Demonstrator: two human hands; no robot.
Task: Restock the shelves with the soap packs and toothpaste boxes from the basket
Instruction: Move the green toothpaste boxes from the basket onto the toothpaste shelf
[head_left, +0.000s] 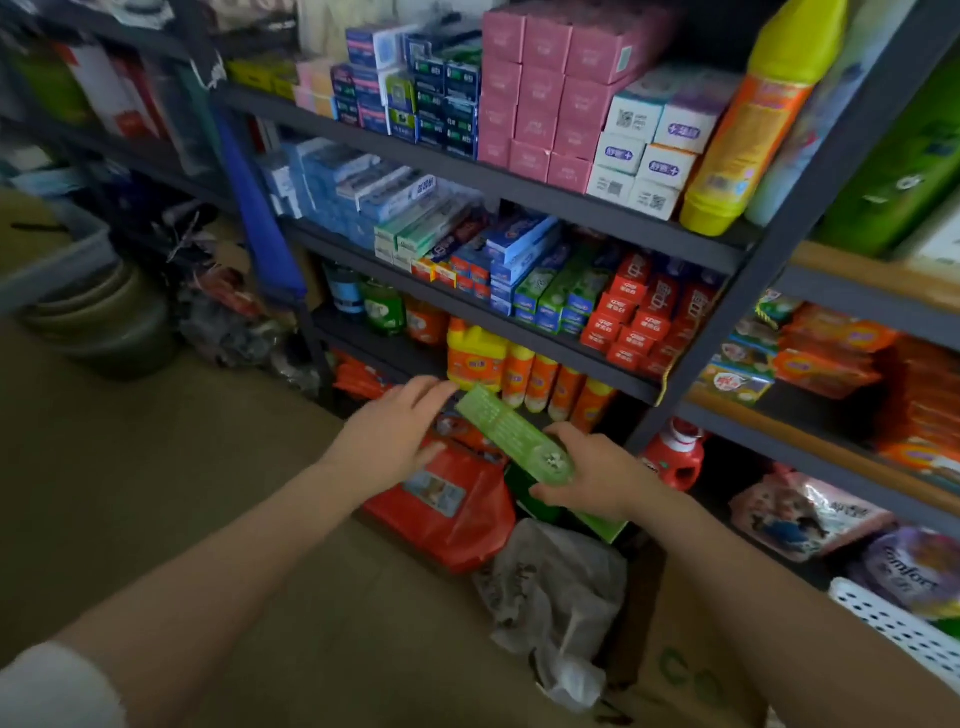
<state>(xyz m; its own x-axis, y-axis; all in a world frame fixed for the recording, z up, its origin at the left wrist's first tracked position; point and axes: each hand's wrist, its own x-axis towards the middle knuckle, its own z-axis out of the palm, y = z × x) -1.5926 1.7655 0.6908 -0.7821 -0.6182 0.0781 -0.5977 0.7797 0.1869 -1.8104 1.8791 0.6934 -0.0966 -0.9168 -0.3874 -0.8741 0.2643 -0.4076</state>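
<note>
Behind the grip, orange detergent bottles (540, 382) stand on the low shelf (613, 371), and below it red refill bags (447, 499) and a crumpled grey plastic bag (561, 587) crowd the floor. A white perforated basket (893, 629) sits off to the right. The right hand (597, 475) is closed around the near end of a long green toothpaste box (511, 431), slanting up and away. The left hand (395, 431), fingers spread, reaches its far end; contact unclear.

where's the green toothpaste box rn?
Centre of the head view: green toothpaste box held by the right hand, left hand at its far end, below the orange bottles.
</note>
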